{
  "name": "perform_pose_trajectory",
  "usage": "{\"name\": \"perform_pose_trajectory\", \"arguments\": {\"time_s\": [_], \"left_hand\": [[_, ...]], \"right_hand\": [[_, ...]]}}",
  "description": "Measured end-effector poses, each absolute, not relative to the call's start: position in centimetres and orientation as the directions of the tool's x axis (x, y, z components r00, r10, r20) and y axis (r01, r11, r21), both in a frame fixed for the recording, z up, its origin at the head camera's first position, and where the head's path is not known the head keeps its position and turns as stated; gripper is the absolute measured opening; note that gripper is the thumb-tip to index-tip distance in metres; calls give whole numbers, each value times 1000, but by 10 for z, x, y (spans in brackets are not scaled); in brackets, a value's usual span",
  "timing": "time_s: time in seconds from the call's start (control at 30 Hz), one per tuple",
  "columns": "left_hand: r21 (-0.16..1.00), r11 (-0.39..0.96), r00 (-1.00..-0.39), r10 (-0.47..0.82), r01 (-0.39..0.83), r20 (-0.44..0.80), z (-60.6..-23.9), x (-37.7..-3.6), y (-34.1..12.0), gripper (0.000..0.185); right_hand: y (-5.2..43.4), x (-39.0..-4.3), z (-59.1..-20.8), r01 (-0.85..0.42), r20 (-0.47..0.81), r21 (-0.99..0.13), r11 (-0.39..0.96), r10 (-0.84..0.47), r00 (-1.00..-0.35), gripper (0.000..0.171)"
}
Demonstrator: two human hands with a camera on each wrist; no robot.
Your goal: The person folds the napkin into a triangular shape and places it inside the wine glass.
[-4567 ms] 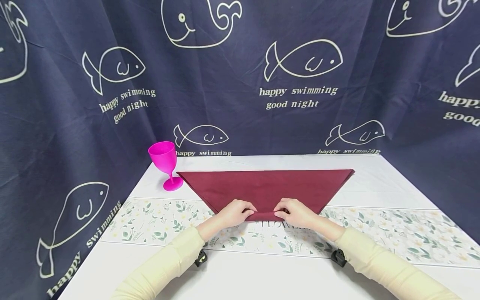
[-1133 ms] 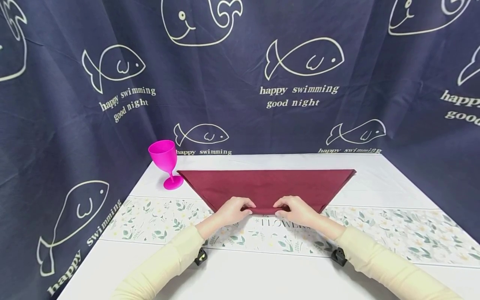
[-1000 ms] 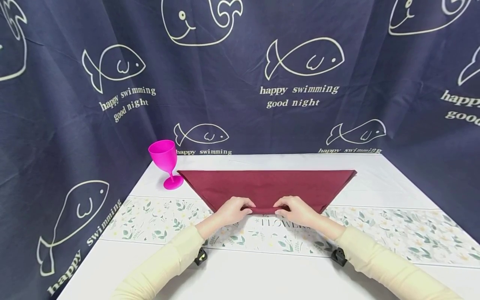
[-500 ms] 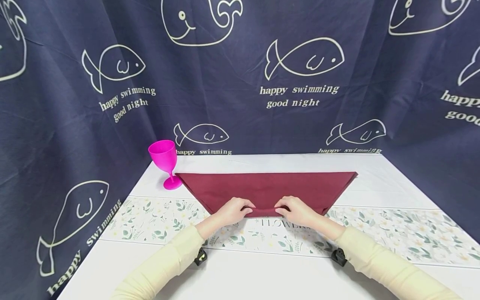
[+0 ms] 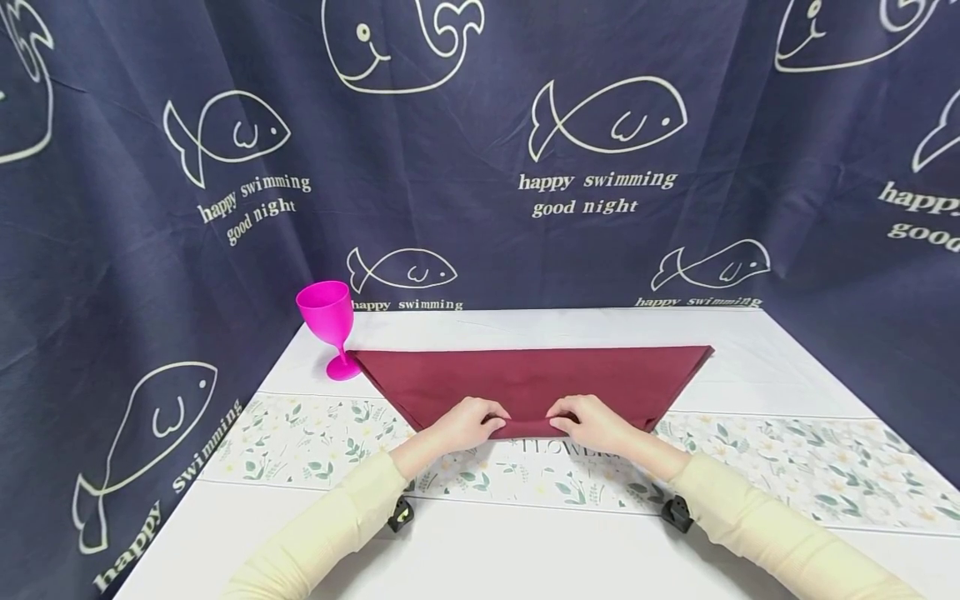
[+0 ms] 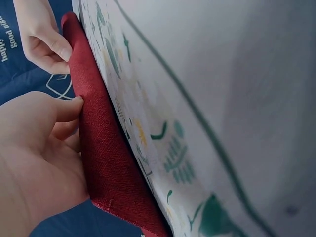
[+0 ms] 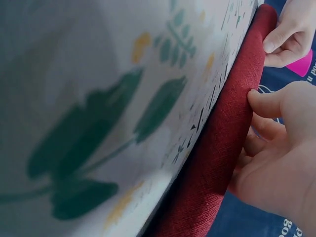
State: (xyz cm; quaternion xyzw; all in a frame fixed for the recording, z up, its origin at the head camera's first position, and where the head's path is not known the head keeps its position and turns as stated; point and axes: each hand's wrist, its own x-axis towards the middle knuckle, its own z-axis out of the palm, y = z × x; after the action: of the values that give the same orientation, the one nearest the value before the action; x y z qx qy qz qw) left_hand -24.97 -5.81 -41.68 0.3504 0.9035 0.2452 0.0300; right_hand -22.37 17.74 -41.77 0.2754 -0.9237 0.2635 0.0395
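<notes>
A dark red cloth napkin (image 5: 528, 379) lies on the table as a wide trapezoid, its long edge at the back and its short edge towards me. That near edge is rolled or folded into a narrow band. My left hand (image 5: 467, 423) pinches the band left of its middle, thumb in front and fingers behind. Opposite it, my right hand (image 5: 594, 423) pinches the same band in the same way, a short gap away. Both wrist views show the thumbs against a thick red fold (image 6: 101, 143); the fingertips behind it are partly hidden.
A bright pink goblet (image 5: 327, 312) stands upright at the back left, its foot by the napkin's far left corner. The white table (image 5: 517, 550) carries a floral strip (image 5: 315, 442) with lettering. Dark blue printed curtains (image 5: 480, 192) enclose the back and sides.
The napkin's far edge has come slightly towards me, and its left corner now reaches the goblet's foot. Both hands keep their pinch, nearly in place.
</notes>
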Motion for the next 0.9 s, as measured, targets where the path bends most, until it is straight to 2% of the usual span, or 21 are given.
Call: {"name": "perform_pose_trajectory", "arguments": {"time_s": [0.27,0.9], "left_hand": [[464,626,-741,662,627,109,-417,-249,-59,20],[501,585,-722,680,637,124,-421,-252,-61,16]], "right_hand": [[176,-222,-416,-503,186,-521,690,-484,-855,12],[177,-224,-418,-507,224,-502,701,-461,-859,6]]}}
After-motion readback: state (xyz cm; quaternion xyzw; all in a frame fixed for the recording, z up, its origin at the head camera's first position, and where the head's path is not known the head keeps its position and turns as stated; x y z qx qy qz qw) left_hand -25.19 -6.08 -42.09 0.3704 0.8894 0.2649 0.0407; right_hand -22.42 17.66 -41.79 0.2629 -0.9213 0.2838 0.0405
